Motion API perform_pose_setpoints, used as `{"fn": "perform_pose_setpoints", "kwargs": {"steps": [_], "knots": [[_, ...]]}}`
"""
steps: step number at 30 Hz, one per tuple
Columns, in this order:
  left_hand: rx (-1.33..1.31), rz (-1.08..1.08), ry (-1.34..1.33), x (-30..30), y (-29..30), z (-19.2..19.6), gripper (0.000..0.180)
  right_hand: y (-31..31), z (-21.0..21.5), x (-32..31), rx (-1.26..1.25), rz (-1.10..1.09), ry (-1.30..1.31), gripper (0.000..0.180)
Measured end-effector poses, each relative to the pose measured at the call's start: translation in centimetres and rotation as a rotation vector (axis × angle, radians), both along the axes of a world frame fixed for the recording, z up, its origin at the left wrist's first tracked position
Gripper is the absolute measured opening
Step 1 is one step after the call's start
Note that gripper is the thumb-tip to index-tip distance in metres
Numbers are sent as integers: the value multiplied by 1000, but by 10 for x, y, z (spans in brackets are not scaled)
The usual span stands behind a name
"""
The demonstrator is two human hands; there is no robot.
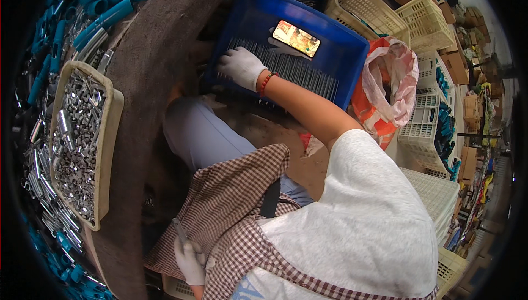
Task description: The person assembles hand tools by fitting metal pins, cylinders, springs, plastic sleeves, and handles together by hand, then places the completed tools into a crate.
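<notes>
A worker's two white-gloved hands work well apart beside a brown bench (140, 58) at nine o'clock. The right hand (241, 67) reaches toward eleven o'clock, over the left end of thin metal rods (302, 74) in a blue bin (353, 69) at twelve to one. Its fingers curl down; whether that grip has closed on a rod, I cannot tell. The rods lie side by side, seemingly so that they stay sorted and easy to pick. A lit phone (296, 38) rests beyond them, likely placed for viewing. At seven o'clock, the left hand (190, 262) has its grip closed round a slim grey metal piece (179, 230), whose end pokes free. On the bench, a cream tray (109, 140) corrals small metal parts (81, 140), apparently within reach.
</notes>
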State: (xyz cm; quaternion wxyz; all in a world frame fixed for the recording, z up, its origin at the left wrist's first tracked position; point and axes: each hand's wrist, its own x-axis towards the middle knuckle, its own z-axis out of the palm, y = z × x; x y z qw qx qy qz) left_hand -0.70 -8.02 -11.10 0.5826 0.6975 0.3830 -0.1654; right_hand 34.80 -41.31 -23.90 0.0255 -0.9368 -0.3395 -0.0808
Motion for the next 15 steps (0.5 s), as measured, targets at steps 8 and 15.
{"fn": "perform_pose_setpoints", "kwargs": {"steps": [8,15], "knots": [[-2,-6,32,-2,2,-2,44,-1,-8,8,50,21,31,29],[-4,39,103,2,-4,2,45,-5,-6,15,-13,51,70,30]]}}
